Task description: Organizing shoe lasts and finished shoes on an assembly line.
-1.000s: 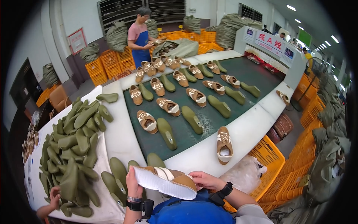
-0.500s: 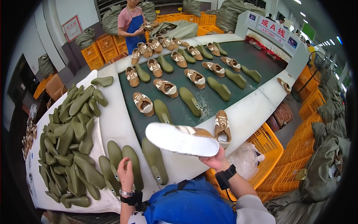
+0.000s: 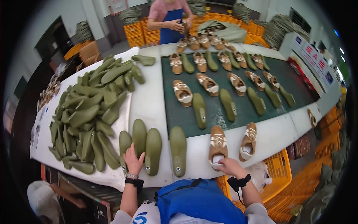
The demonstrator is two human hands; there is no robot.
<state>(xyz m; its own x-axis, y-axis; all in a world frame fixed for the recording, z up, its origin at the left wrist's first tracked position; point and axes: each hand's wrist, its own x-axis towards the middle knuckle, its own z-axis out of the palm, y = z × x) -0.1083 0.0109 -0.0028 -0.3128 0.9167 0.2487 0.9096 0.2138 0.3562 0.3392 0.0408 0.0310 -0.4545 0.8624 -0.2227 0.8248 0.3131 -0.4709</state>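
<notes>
Brown-and-white laced shoe (image 3: 217, 142) now lowered onto smooth white ledge (image 3: 197, 153); your right hand (image 3: 232, 167) holds its heel, probably to steady it beside matching shoe (image 3: 249, 140). Your left hand (image 3: 133, 160), fingers spread, over olive-green foot-shaped lasts (image 3: 153, 151).

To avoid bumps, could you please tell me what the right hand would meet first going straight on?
The shoe: the right hand is at its heel, seemingly touching it.

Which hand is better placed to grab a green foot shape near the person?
Probably the left hand: it is over the near green foot shapes, while the right hand is at the heel of a brown shoe.
</notes>
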